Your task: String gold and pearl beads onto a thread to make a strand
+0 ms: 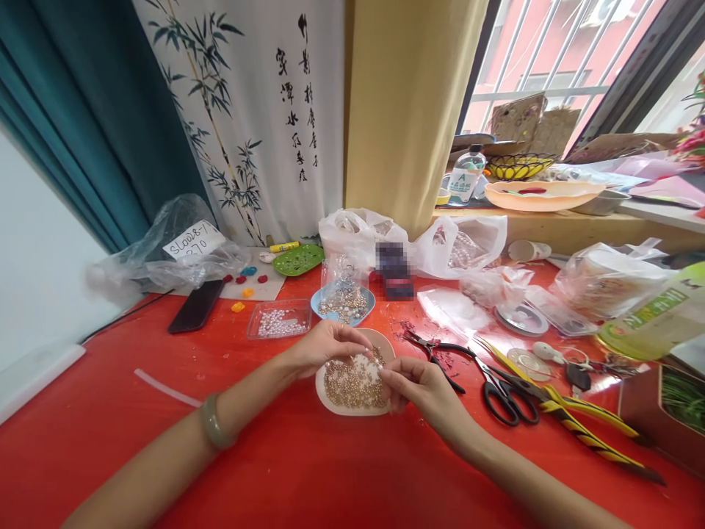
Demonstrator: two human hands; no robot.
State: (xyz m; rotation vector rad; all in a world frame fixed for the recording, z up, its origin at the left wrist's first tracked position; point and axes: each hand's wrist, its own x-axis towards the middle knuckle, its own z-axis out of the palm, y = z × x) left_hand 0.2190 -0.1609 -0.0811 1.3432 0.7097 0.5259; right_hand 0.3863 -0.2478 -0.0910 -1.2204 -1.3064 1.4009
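Observation:
Over a pale oval dish (330,400) of small gold beads (352,383), both of my hands are raised close together. My left hand (324,349), with a bangle on its wrist, is pinched above the dish's upper left. Facing it, my right hand (416,383) is pinched at the dish's right edge. What sits between the fingertips is too small to make out. Just behind the dish stands a blue plate (366,305) with mixed beads and a clear bag. A clear tray (254,330) of white pearl beads (280,322) lies to the left.
Right of the dish lie small pliers (435,353), black-handled scissors (504,400) and large yellow-black pliers (595,433). White plastic bags (352,231) line the back. At the left rest a dark phone (197,307) and a green tray (300,259). A planter box (650,411) stands far right.

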